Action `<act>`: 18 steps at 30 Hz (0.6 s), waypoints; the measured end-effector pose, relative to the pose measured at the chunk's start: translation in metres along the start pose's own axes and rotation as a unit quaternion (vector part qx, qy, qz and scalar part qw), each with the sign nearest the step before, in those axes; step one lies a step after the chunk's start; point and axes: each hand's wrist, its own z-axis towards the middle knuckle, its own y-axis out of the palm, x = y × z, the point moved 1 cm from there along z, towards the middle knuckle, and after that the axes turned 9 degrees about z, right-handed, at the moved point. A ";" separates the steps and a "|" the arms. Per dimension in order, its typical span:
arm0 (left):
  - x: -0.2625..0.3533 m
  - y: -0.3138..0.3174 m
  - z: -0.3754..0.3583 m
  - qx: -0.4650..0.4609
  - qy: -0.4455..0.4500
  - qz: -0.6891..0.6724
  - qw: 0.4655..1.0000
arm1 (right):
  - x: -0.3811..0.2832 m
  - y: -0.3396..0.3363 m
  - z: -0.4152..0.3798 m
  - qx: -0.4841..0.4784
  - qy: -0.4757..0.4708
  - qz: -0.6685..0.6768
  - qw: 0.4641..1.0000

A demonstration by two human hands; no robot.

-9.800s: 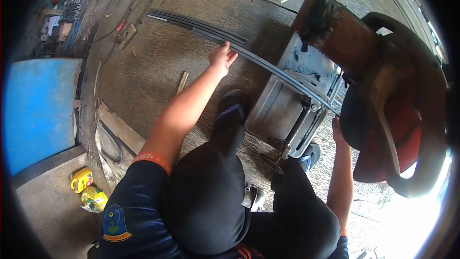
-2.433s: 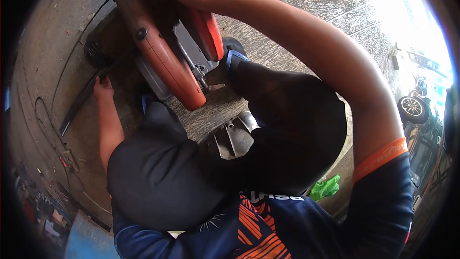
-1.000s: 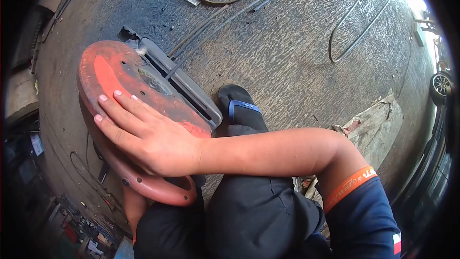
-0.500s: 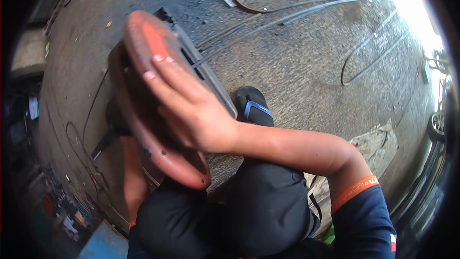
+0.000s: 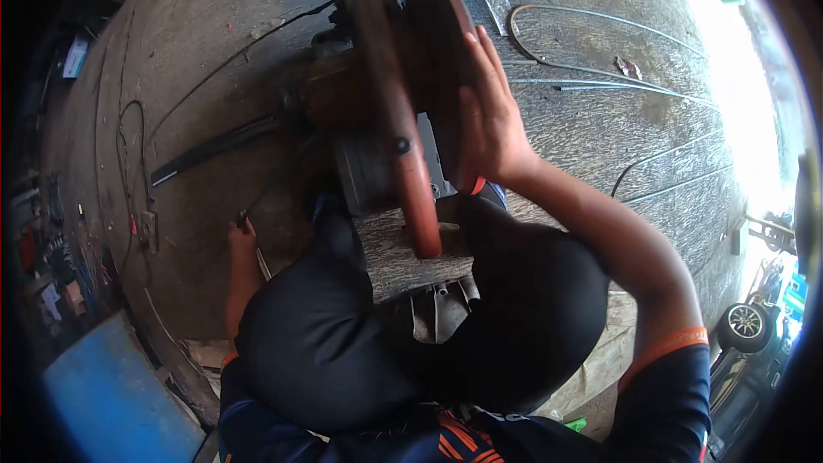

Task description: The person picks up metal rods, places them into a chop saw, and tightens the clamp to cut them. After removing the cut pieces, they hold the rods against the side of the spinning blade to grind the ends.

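A large cutting machine, seemingly a chop saw, stands tilted before my knees. It has a reddish curved guard and a round reddish-brown disc-shaped part. My right hand lies against the right face of that round part, fingers stretched out; the thumb is partly hidden. A grey metal base shows beneath the guard. Low on the left, my left hand is closed near the floor around a small dark end, too small to name; a thin dark line runs from it toward the machine. A black bar-like handle sticks out leftward.
Long thin metal rods lie bent on the concrete floor at right. A black cable trails left of the machine, near a small socket block. A blue panel stands lower left; a grey metal piece lies between my legs.
The machine appears farther right and more edge-on, partly because my view has shifted. My right hand has gone from the guard's top to the round part's side. My left hand has come into view.
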 end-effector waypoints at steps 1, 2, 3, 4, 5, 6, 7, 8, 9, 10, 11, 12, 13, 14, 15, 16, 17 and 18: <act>-0.006 -0.003 -0.007 0.012 -0.001 0.010 1.000 | -0.003 -0.004 0.000 -0.029 0.014 0.000 0.999; 0.000 -0.002 -0.020 0.067 -0.158 -0.201 0.964 | -0.005 -0.008 0.000 -0.058 0.028 0.000 0.998; -0.012 -0.004 -0.023 0.117 -0.303 -0.397 0.858 | -0.003 -0.010 0.000 -0.093 0.025 -0.029 0.995; -0.022 -0.009 -0.027 0.120 -0.305 -0.402 0.855 | -0.004 -0.013 0.001 -0.118 0.027 -0.031 0.992; -0.010 -0.012 -0.041 0.114 -0.326 -0.408 0.845 | -0.005 -0.015 0.003 -0.140 0.018 -0.057 0.988; 0.007 -0.015 -0.049 0.099 -0.340 -0.401 0.845 | -0.005 -0.017 0.004 -0.160 0.007 -0.081 0.984; 0.029 -0.019 -0.058 0.072 -0.348 -0.391 0.849 | -0.005 -0.020 0.006 -0.165 -0.001 -0.079 0.983; 0.058 -0.022 -0.067 0.035 -0.346 -0.378 0.858 | -0.005 -0.022 0.006 -0.190 0.010 -0.088 0.978; 0.096 -0.023 -0.073 -0.010 -0.334 -0.361 0.870 | -0.006 -0.023 0.007 -0.213 0.020 -0.098 0.972; 0.137 -0.024 -0.076 -0.057 -0.305 -0.339 0.888 | -0.006 -0.023 0.009 -0.213 0.015 -0.096 0.972; 0.195 -0.021 -0.087 -0.105 -0.263 -0.309 0.908 | -0.005 -0.023 0.008 -0.220 0.018 -0.112 0.969; 0.255 -0.019 -0.101 -0.147 -0.180 -0.260 0.937 | -0.005 -0.024 0.008 -0.226 0.021 -0.129 0.965; 0.310 -0.013 -0.110 -0.189 -0.104 -0.221 0.951 | -0.008 -0.023 0.007 -0.219 0.026 -0.132 0.966; 0.377 -0.006 -0.140 -0.177 -0.001 -0.063 0.982 | -0.009 -0.022 0.006 -0.217 0.021 -0.133 0.967; 0.428 0.007 -0.163 -0.185 0.090 0.005 0.978 | -0.010 -0.021 0.005 -0.200 0.018 -0.136 0.970; 0.462 0.019 -0.174 -0.243 0.251 0.075 0.934 | -0.007 -0.018 0.001 -0.182 0.019 -0.138 0.973; 0.486 0.044 -0.185 -0.255 0.367 0.082 0.891 | 0.000 -0.011 -0.003 -0.140 -0.021 -0.143 0.980; 0.511 0.067 -0.217 -0.226 0.472 0.116 0.844 | 0.001 -0.005 -0.010 -0.138 -0.018 -0.143 0.980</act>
